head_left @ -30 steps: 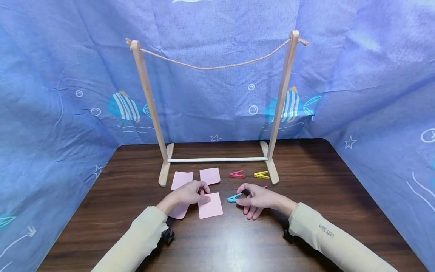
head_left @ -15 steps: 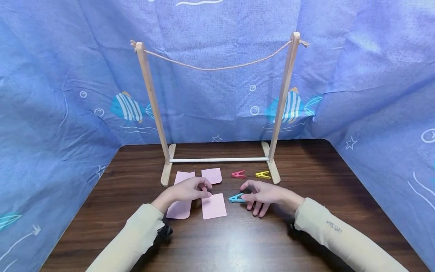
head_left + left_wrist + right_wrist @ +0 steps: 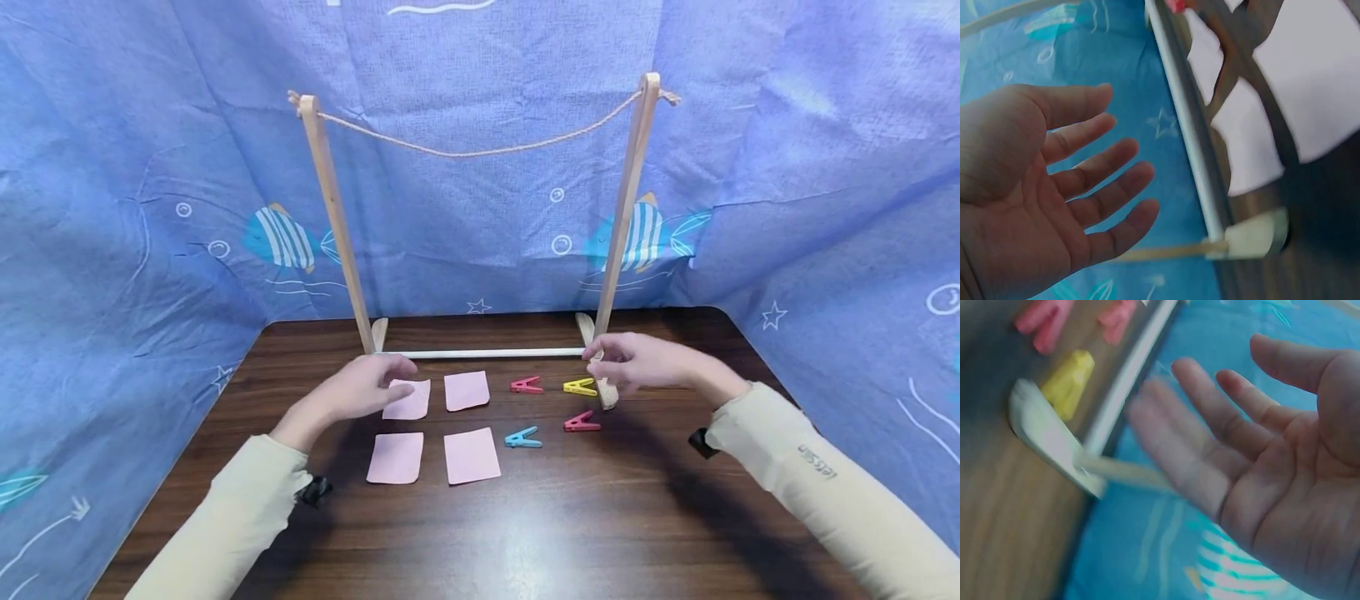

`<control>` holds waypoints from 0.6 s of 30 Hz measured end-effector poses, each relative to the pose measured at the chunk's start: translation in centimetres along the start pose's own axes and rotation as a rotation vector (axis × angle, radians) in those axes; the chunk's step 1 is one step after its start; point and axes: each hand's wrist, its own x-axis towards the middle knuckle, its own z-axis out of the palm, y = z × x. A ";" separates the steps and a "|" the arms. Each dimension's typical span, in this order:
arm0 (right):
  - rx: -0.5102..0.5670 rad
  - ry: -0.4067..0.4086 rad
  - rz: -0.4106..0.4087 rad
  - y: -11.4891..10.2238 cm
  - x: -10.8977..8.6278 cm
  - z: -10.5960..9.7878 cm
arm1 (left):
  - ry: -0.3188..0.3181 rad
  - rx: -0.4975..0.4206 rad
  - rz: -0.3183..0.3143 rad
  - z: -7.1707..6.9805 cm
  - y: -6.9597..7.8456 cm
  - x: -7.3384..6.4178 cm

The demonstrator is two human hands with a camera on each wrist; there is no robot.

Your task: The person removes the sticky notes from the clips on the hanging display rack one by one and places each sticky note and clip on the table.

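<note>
My left hand [image 3: 356,387] hovers with loosely bent fingers, partly covering the back-left pink square sheet [image 3: 407,402]. In the left wrist view the palm shows, holding nothing. Over the stand's right foot [image 3: 609,393], near the yellow clothespin [image 3: 579,387], floats my right hand [image 3: 648,360], its fingers spread and nothing between them. A blue clothespin [image 3: 523,437] and two red clothespins [image 3: 581,422] lie on the table. More pink sheets [image 3: 472,456] lie flat to the left of the clips, in two rows.
A wooden stand rises at the back, with a left post [image 3: 335,217], a right post [image 3: 628,208] and a sagging rope [image 3: 465,153] between their tops. A white crossbar [image 3: 480,353] joins its feet. Behind the brown table [image 3: 480,533] hangs a blue fish-print cloth [image 3: 480,233].
Both hands have lifted and moved apart, left hand to the left, right hand to the right and back. The left has left the front-right sheet; the blue clothespin stays on the table.
</note>
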 end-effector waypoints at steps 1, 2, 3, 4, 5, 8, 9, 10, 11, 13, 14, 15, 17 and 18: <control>-0.073 0.038 -0.027 -0.1 -0.3 -0.6 | 0.016 0.024 -0.005 -0.6 -0.1 -0.1; -0.139 0.073 -0.049 -0.3 -0.5 -1.2 | 0.029 0.039 -0.011 -1.1 -0.3 -0.3; -0.207 0.112 -0.067 -0.4 -0.8 -1.7 | 0.041 0.054 -0.019 -1.7 -0.4 -0.4; -0.271 0.150 -0.080 -0.6 -1.1 -2.3 | 0.053 0.068 -0.024 -2.3 -0.5 -0.6; -0.313 0.179 -0.087 -0.7 -1.3 -2.8 | 0.070 0.084 -0.025 -2.8 -0.6 -0.7; -0.418 0.250 -0.079 -1.0 -2.0 -4.1 | 0.126 0.120 -0.033 -4.4 -0.9 -1.0; -0.457 0.275 -0.076 -1.0 -2.1 -4.4 | 0.146 0.135 -0.036 -4.8 -1.1 -1.1; -0.493 0.299 -0.072 -1.1 -2.2 -4.8 | 0.167 0.154 -0.036 -5.2 -1.2 -1.2; -0.525 0.326 -0.069 -1.2 -2.4 -5.0 | 0.190 0.170 -0.037 -5.6 -1.3 -1.3; -0.575 0.383 -0.060 -1.4 -2.5 -5.4 | 0.234 0.198 -0.043 -6.3 -1.6 -1.5; -0.590 0.412 -0.057 -1.4 -2.6 -5.6 | 0.257 0.213 -0.047 -6.5 -1.7 -1.6; -0.604 0.439 -0.051 -1.5 -2.6 -5.7 | 0.281 0.232 -0.051 -6.8 -1.8 -1.8; -0.618 0.494 -0.048 -1.6 -2.6 -5.9 | 0.325 0.260 -0.061 -7.3 -1.9 -2.0; -0.625 0.518 -0.047 -1.6 -2.6 -6.0 | 0.347 0.270 -0.068 -7.4 -1.9 -2.1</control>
